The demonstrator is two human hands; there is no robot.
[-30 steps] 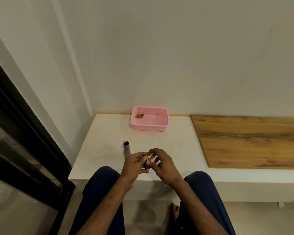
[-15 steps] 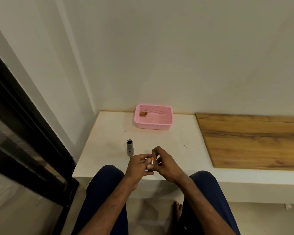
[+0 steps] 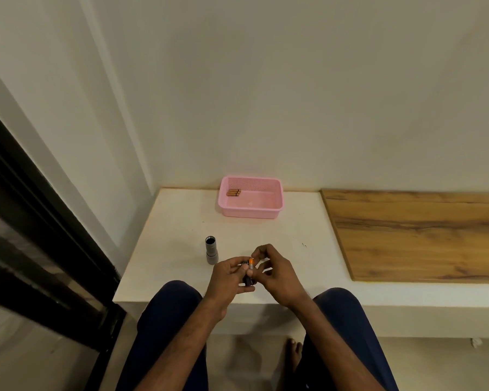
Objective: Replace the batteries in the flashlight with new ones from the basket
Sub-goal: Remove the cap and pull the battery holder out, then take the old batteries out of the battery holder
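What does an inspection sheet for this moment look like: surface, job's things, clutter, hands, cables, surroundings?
Surface: white ledge, with a few small dark specks; a wooden board lies on its right part.
Job's things: grey flashlight body stands upright, open end up, left of the hands; pink basket at the back by the wall holds spare batteries in its far-left corner; a dark holder with an orange-tipped battery is between the hands.
Clutter: nothing seen.
Hands: left hand grips the holder; right hand pinches at the battery.
Cables: nothing seen.
Surroundings: plain wall, dark door frame at left, floor below.
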